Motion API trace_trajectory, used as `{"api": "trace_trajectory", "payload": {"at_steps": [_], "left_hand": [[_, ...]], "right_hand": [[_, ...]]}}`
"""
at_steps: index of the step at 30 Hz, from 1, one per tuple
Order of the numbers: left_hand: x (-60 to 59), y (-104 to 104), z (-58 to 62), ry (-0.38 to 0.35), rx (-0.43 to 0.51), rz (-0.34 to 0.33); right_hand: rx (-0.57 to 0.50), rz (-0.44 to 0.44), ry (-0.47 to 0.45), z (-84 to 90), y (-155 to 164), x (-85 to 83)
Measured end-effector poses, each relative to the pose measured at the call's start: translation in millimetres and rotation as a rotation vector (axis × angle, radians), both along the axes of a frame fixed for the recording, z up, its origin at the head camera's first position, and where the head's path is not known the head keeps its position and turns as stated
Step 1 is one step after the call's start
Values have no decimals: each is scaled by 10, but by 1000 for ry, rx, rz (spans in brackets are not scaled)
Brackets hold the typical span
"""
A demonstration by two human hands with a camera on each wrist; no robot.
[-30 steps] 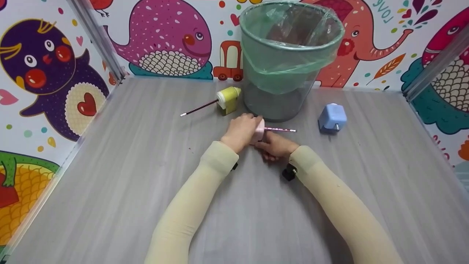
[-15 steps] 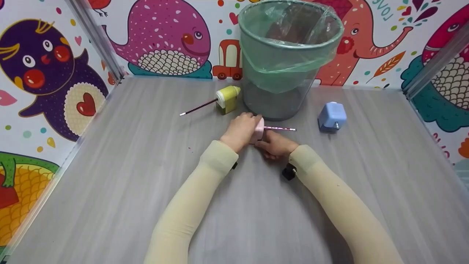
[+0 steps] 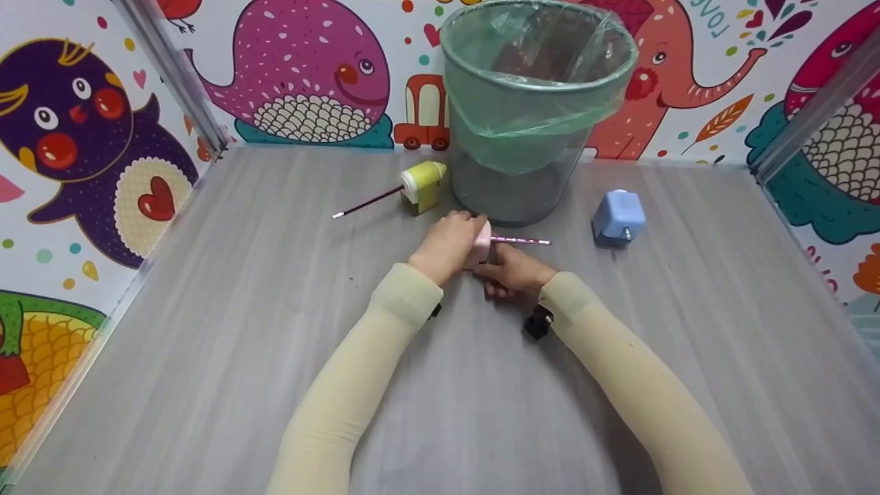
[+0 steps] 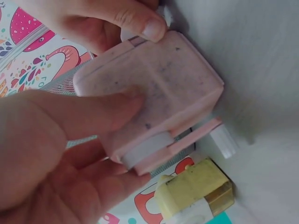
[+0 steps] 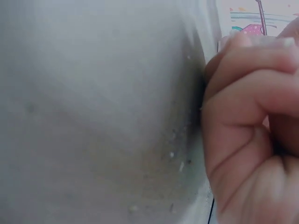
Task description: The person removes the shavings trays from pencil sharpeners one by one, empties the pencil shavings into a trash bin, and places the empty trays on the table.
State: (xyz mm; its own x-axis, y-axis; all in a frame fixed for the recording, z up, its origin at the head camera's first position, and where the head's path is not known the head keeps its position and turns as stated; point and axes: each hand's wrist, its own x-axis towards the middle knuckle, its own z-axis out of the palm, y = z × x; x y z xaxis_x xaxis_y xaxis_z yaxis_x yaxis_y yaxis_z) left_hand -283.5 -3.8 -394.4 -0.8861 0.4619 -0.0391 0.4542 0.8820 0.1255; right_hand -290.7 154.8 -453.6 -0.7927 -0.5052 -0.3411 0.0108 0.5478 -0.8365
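A single word could be read: "love" [image 3: 715, 19], which was printed at a slant in teal letters on the back wall [image 3: 701, 63], above the raised trunk of an orange elephant [image 3: 674, 48]. Small pink lettering [image 3: 812, 260] was also seen on the right-hand wall [image 3: 852, 275], but it could not be made out.

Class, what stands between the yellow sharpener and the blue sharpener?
The bin stands between the yellow sharpener and the blue sharpener in the head view.
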Motion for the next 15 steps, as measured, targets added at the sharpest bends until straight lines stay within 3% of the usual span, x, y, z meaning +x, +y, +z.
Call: {"api": "trace_trajectory", "payload": {"at_steps": [15], "left_hand": [[-2, -16, -14, 5, 13, 3]], "right_hand": [[8, 58, 22, 9, -28, -8]]}}
